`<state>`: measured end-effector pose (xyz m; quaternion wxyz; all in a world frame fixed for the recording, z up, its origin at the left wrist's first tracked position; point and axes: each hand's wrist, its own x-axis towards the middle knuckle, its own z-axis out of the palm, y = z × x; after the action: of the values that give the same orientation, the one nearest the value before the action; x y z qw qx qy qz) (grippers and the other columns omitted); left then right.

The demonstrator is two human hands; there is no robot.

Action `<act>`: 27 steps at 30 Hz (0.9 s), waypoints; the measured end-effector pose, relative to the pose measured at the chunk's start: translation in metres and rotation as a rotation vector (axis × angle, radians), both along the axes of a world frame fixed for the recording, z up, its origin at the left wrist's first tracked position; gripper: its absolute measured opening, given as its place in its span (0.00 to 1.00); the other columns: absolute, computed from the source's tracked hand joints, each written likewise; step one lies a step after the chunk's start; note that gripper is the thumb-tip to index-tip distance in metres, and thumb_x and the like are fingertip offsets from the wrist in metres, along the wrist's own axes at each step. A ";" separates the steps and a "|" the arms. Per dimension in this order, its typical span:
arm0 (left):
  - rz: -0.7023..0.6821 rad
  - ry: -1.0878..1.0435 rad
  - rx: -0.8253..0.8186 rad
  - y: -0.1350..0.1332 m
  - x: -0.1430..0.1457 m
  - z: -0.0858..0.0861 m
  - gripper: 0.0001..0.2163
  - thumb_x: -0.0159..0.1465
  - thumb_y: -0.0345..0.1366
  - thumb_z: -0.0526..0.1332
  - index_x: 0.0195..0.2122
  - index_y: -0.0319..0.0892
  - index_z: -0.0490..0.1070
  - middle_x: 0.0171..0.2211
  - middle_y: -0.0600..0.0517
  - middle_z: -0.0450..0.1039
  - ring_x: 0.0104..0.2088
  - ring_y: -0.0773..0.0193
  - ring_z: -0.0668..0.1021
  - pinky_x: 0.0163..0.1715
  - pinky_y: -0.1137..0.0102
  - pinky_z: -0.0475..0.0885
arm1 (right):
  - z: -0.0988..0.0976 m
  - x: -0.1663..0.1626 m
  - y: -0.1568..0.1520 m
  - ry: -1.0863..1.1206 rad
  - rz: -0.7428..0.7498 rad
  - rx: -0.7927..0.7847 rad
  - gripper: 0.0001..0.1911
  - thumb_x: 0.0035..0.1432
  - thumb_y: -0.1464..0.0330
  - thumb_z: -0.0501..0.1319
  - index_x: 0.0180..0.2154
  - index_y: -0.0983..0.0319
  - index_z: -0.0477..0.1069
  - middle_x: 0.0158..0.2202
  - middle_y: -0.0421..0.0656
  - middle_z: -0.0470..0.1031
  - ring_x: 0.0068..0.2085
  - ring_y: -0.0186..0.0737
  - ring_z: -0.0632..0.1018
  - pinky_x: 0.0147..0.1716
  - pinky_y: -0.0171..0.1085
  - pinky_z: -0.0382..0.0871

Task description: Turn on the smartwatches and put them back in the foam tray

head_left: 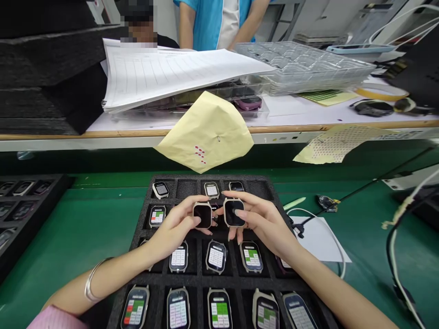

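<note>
My left hand [178, 226] is closed round a smartwatch body with a dark screen [202, 214], held over the black foam tray [185, 188]. My right hand [264, 219] grips a second dark-screened watch body [233, 212] right beside the first, a finger lying across its face. Both watches hover above the tray's second row. Several other watch bodies lie in the tray's pockets, many with lit grid screens in green, red and white [216, 257].
Another black tray of watches [20, 201] sits at the left on the green mat. A yellow paper [206, 132] hangs from the raised shelf. Papers [164, 73], clear plastic trays [302, 64] and another person in blue [219, 23] are behind. Cables [398, 256] lie right.
</note>
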<state>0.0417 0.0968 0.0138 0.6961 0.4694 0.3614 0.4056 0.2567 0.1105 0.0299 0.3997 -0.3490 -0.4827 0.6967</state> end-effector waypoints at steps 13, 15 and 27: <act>0.020 0.326 0.251 -0.001 -0.005 0.006 0.14 0.58 0.24 0.59 0.45 0.43 0.67 0.32 0.56 0.66 0.33 0.66 0.69 0.35 0.73 0.65 | -0.005 0.008 -0.001 0.041 0.149 0.085 0.14 0.59 0.70 0.66 0.48 0.59 0.75 0.29 0.42 0.76 0.28 0.39 0.79 0.29 0.38 0.77; 0.029 0.319 0.255 -0.002 -0.004 0.005 0.14 0.59 0.26 0.59 0.46 0.43 0.66 0.31 0.56 0.66 0.32 0.67 0.69 0.34 0.73 0.65 | -0.006 0.009 -0.002 0.048 0.152 0.087 0.16 0.59 0.69 0.67 0.49 0.59 0.74 0.28 0.41 0.76 0.28 0.38 0.79 0.29 0.37 0.77; 0.024 0.333 0.353 -0.006 -0.007 0.004 0.18 0.59 0.23 0.58 0.49 0.46 0.67 0.40 0.54 0.72 0.40 0.65 0.72 0.42 0.73 0.66 | -0.004 0.009 -0.002 0.044 0.184 0.067 0.18 0.61 0.68 0.65 0.53 0.59 0.71 0.27 0.41 0.76 0.27 0.36 0.79 0.29 0.34 0.75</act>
<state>0.0352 0.0912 0.0182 0.5292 0.6401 0.4002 0.3875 0.2658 0.1083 0.0260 0.3561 -0.2743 -0.5269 0.7214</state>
